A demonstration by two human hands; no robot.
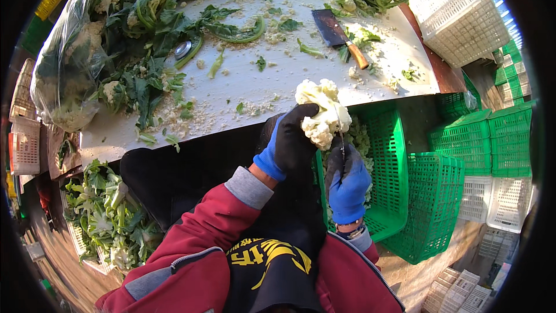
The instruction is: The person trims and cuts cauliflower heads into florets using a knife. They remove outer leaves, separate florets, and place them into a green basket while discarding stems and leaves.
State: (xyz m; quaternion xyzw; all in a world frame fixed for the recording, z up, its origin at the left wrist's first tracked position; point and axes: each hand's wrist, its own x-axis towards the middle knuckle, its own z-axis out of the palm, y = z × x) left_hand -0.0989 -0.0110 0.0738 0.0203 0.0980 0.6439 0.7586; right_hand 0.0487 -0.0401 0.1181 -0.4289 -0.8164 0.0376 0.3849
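My left hand (295,139), in a blue and black work glove, is closed around the lower side of a trimmed cauliflower head (323,113) in front of the table edge. My right hand (347,178), gloved alike, grips a small knife (342,141) whose thin blade runs up against the cauliflower's florets. The knife's handle is hidden in the glove. On the white tabletop (243,82) a cleaver (332,30) with a wooden handle lies flat, among cut leaves and crumbs of floret. Cauliflower pieces (362,139) lie in a green crate partly behind my right hand.
Leafy cauliflowers (147,13) and a filled clear plastic bag (65,65) occupy the table's left side. A crate of leaf trimmings (108,217) stands at lower left. Green plastic crates (428,204) stand at right, and a white crate (460,21) is at upper right.
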